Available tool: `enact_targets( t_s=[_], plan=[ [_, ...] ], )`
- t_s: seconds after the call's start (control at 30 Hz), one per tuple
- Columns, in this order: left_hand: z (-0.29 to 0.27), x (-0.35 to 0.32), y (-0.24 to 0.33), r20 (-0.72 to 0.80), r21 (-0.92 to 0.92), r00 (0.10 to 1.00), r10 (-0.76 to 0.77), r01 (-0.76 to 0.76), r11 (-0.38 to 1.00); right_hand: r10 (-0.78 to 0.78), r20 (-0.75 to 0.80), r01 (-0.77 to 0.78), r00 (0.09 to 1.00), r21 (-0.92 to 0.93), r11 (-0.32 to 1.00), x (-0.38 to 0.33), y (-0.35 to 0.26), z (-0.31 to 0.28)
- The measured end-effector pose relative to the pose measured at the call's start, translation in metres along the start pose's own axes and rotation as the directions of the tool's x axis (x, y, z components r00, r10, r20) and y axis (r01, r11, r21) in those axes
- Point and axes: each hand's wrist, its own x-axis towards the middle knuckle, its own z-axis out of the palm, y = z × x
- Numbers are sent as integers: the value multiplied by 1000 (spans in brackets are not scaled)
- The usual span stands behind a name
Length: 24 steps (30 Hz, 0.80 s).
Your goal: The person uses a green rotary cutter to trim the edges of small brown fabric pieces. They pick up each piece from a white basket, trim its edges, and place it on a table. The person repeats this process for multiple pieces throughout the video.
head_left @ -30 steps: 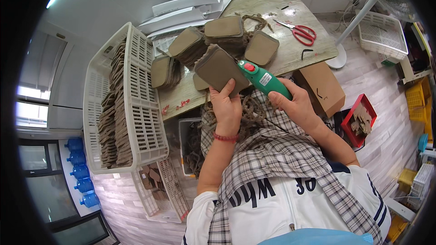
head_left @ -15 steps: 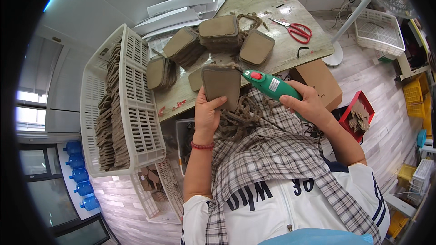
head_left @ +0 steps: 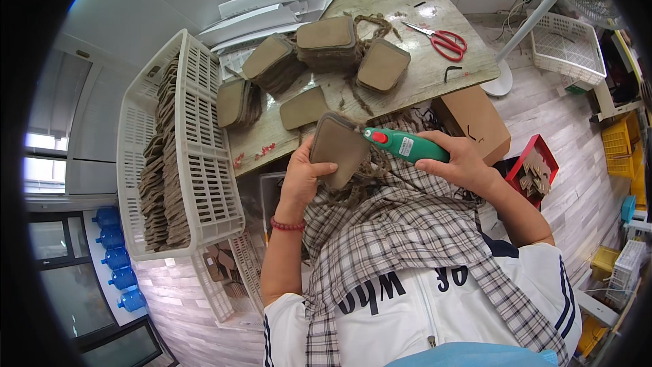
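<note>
we hold a brown pad (head_left: 337,148) in our left hand (head_left: 302,177), fingers closed on its lower edge, just off the near edge of the bench (head_left: 435,71). our right hand (head_left: 462,163) grips a green glue gun (head_left: 405,145), nozzle touching the pad's rim. more pad stacks (head_left: 327,42) sit mid-bench; red scissors (head_left: 441,41) lie toward the right edge.

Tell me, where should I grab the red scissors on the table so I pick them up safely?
Take the red scissors by their red loop handles, coming from the table's right end near the fan pole. The handles point that way, while the closed metal blades point left toward the stacked brown pads. That side looks open, so nothing blocks your fingers.
</note>
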Motion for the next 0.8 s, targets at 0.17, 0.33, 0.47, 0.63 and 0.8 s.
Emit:
enact_targets(
  t_s=[0.17,0.33,0.47,0.63,0.8],
  plan=[
    [3,-1,-10,8,18,997,-74,74,997,63,27,-65,998,62,996,4,0,8],
    [-3,-1,-11,31,82,989,-142,139,987,158,116,-181,981,235,955,9,3,10],
    [-6,-4,-1,82,174,976,-203,186,967,249,246,-332,937,400,854,14,3,7],
    [-9,-8,18,103,330,959,-265,219,918,230,302,-350,925,439,828,17,7,5],
    [-19,-8,33,44,473,974,-223,176,863,250,342,-378,906,387,841,18,9,1]
  ],
)
